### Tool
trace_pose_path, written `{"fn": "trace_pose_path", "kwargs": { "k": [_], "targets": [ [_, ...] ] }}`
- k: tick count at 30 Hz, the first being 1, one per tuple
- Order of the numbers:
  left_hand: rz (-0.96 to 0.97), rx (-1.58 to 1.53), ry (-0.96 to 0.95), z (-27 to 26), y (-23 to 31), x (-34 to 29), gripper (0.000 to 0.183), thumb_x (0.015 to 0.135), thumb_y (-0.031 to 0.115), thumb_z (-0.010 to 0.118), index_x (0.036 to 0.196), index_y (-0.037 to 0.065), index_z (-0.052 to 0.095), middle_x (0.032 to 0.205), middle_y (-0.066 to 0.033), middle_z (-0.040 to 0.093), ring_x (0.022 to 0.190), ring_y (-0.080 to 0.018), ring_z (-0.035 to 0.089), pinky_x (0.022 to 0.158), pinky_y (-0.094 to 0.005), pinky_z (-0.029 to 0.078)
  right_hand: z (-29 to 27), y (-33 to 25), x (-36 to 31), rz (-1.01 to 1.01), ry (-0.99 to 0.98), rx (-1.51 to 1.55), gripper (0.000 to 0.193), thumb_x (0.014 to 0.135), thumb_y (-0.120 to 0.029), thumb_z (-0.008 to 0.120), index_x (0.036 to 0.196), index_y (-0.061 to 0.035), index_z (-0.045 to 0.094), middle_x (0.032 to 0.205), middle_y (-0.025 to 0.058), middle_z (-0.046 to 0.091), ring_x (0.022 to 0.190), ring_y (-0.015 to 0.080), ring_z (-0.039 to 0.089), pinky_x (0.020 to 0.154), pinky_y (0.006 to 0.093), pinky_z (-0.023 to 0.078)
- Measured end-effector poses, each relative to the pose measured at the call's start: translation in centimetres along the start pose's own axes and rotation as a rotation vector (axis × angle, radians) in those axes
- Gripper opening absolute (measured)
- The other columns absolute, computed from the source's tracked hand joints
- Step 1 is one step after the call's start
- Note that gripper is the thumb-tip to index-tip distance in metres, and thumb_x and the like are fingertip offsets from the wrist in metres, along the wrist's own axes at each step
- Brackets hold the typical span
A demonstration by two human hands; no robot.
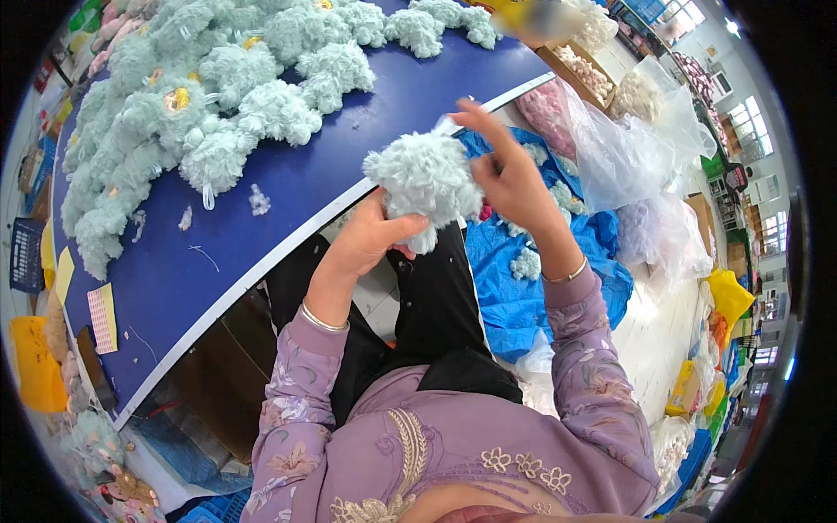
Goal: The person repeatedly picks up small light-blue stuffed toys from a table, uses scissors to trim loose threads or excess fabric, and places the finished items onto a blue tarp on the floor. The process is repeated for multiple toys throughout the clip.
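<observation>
Mid-frame, the left hand (364, 235) grips a rounded, shaggy, pale mint plush (425, 174). The right hand's (518, 186) grip is unclear.

- Our left hand (364, 234) grips a fluffy pale-green plush piece (427, 174) near the white edge of the blue tabletop (270, 228).
- Our right hand (516, 183) is just beside it, forefinger extended; we cannot tell whether they touch.
- On the tabletop we have a heap of similar plush pieces (277, 115), loose fluff (259, 200) and a label sheet (102, 320).
- To our right, a blue sheet (501, 318) carries pale-green tufts (526, 264), near clear plastic bags (623, 166).
</observation>
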State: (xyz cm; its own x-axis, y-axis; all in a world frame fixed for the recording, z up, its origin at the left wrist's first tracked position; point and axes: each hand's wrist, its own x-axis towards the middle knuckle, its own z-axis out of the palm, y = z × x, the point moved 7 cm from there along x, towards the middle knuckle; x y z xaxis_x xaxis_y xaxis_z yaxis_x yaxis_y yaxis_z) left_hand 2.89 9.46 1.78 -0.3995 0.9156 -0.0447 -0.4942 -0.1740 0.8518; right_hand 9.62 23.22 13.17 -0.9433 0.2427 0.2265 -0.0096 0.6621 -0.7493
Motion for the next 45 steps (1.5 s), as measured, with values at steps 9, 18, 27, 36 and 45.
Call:
{"fn": "trace_pose_path", "kwargs": {
  "k": [9, 18, 27, 36, 45],
  "targets": [
    [-0.007, 0.283, 0.104, 0.2, -0.7, 0.5, 0.048, 0.081, 0.018, 0.069, 0.120, -0.002, 0.050, 0.099, -0.0084, 0.062, 0.081, -0.0138, 0.063, 0.056, -0.0258, 0.054, 2.1, 4.7, 2.0, 0.335, -0.013, 0.356, 0.038, 0.092, -0.038, 0.057, 0.106, -0.0042, 0.066, 0.066, -0.0087, 0.047, 0.057, 0.0005, 0.037, 0.048, 0.0205, 0.027],
    [-0.244, -0.530, -0.560, 2.5, -5.2, -0.4, 0.046, 0.088, 0.032, 0.044, 0.114, -0.004, 0.052, 0.087, -0.0171, 0.063, 0.065, -0.0253, 0.063, 0.056, -0.0351, 0.052, 2.2, 1.0, 1.2, -0.018, -0.243, 0.580, 0.030, 0.087, -0.029, 0.062, 0.096, 0.0002, 0.067, 0.081, 0.0009, 0.061, 0.078, 0.0077, 0.055, 0.069, 0.0243, 0.041],
    [0.284, 0.303, -0.099, 1.9, -1.4, 1.5, 0.041, 0.093, 0.016, 0.055, 0.130, 0.000, 0.046, 0.119, -0.0141, 0.058, 0.104, -0.0208, 0.061, 0.082, -0.0364, 0.053, -0.5, 4.2, 1.7, 0.203, 0.327, 0.026, 0.030, 0.086, -0.022, 0.063, 0.073, 0.0048, 0.061, 0.054, 0.0019, 0.046, 0.055, 0.0064, 0.039, 0.049, 0.0297, 0.036],
    [-0.099, 0.059, -0.213, 3.0, -3.2, 0.3, 0.032, 0.084, 0.010, 0.065, 0.113, -0.003, 0.055, 0.092, -0.0106, 0.066, 0.078, -0.0188, 0.067, 0.067, -0.0312, 0.055, 4.5, 7.4, 3.7, 0.391, -0.072, 0.303, 0.031, 0.086, -0.029, 0.067, 0.078, 0.0011, 0.065, 0.066, -0.0033, 0.055, 0.058, 0.0044, 0.047, 0.051, 0.0257, 0.040],
    [0.067, -0.069, -0.239, 3.8, -1.9, 0.4, 0.023, 0.085, 0.010, 0.053, 0.101, -0.005, 0.056, 0.072, -0.0141, 0.063, 0.052, -0.0183, 0.059, 0.044, -0.0287, 0.047, 8.2, 10.4, 0.5, 0.229, 0.121, 1.186, 0.020, 0.086, -0.018, 0.064, 0.093, 0.0008, 0.065, 0.084, 0.0019, 0.064, 0.076, 0.0095, 0.060, 0.063, 0.0251, 0.049]
  ]
}}
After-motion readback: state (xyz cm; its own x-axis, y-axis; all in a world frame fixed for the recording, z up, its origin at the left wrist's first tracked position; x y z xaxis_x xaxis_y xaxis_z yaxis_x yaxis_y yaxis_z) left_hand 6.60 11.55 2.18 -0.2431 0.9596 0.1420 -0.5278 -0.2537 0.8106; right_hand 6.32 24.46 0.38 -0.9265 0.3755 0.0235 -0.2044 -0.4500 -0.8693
